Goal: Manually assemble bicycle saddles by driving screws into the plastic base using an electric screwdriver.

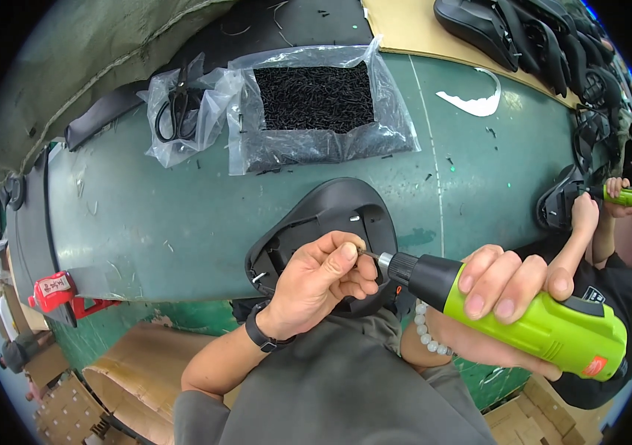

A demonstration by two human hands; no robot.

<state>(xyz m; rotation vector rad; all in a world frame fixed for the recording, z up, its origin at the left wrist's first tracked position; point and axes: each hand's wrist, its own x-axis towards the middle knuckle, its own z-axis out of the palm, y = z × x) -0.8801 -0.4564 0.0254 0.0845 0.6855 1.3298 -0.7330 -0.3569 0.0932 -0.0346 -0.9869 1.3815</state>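
My right hand (505,293) is wrapped round a lime-green and black electric screwdriver (561,334), which lies tilted with its bit pointing left. At the bit's tip, the thumb and fingers of my left hand (331,271) are pinched together. A small dark screw (361,251) seems to sit between them, mostly hidden by the fingertips. Beneath my hands lies a black moulded plastic shell (357,194), hollow side up, at the table's near edge. My left hand and forearm cover part of it.
Behind the shell, a clear plastic bag (397,126) holds a heap of black screws (316,96). Scissors (178,111) lie on plastic to its left. A white curved piece (479,96) and black moulded parts (479,30) are far right. A co-worker's hand (585,213) works at right.
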